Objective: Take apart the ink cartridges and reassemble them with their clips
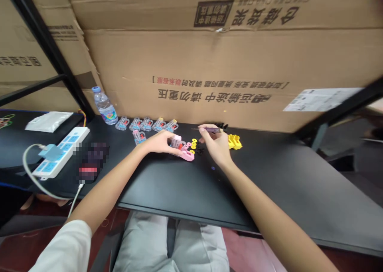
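Hands grasping a clear plastic piece and a thin-shafted screwdriver

Left hand [163,143] grips a clear plastic piece [176,143] with a pink end, its thumb beside a pink plastic block [188,156]; whether piece and block are joined cannot be told. Right hand [214,143] grasps a thin-shafted screwdriver [212,130] with a dark handle, its shaft pointing toward nine o'clock. Take the pink block as the dial's centre, twelve toward the wall of printed cardboard [185,56].

That cardboard, its lettering upside down, is the largest thing, standing behind the black tabletop [167,188]. At nine o'clock, well away, lies a white power strip [78,135] with a blue plug [51,153] in it; nearer, in the same direction, is a dark device [93,160] masked by pixels, with a white cable [78,190] attached. A blue-capped water bottle [106,109] leans at ten.

Five clear plastic assemblies [146,124] with red and blue bits line the cardboard's foot from ten to eleven; a sixth, pink-ended assembly [139,137] sits closer, near ten. Yellow plastic blocks [235,141] cluster between two and three, just beyond the right hand.

Smallest come the loose parts: black pieces [201,149] at two, yellow rings [194,146] at one, pink rings [188,145] at twelve, and a tiny bluish disc [213,168] at four.
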### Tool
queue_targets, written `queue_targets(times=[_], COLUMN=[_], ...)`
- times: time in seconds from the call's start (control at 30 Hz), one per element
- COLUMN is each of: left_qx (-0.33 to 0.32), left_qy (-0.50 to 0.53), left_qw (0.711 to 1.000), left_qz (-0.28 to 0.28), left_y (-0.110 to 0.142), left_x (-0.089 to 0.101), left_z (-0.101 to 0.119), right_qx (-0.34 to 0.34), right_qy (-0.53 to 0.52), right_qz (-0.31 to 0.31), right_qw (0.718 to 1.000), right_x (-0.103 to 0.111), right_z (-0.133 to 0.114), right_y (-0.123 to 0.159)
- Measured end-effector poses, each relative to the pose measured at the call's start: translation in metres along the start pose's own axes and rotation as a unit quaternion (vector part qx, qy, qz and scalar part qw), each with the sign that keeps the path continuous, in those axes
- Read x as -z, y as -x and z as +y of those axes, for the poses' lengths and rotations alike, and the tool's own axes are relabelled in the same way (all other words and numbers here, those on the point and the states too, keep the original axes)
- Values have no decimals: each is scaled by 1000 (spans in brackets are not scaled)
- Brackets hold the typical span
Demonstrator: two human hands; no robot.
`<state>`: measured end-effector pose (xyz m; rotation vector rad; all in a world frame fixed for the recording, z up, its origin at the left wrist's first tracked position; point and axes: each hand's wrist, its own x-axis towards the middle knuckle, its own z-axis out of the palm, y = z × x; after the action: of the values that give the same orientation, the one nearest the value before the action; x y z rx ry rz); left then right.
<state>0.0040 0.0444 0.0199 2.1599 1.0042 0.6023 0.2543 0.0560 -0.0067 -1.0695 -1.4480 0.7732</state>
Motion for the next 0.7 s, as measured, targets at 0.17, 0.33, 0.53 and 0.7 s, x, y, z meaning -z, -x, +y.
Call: queue_targets(times=[0.17, 0.33, 0.53, 0.7], left_qx=[-24, -17, 10, 20], left_qy=[37, 67, 30, 11], left_qw=[999, 998, 999, 1000], left_qz=[10, -2, -7, -12], left_y=[11, 10, 10, 11], left_x=[-5, -11, -9, -9], left_z=[-14, -14, -12, -7], right_qx=[-50, -97, -87, -70], right_qy=[-15, -71, -41, -41], right_qz=[-43, -114, -80, -51], right_qw=[998, 986, 992, 995], right_x=[-2, -14, -15, -2], right_z=[2, 9, 14, 7], right_y=[3, 10, 8, 2])
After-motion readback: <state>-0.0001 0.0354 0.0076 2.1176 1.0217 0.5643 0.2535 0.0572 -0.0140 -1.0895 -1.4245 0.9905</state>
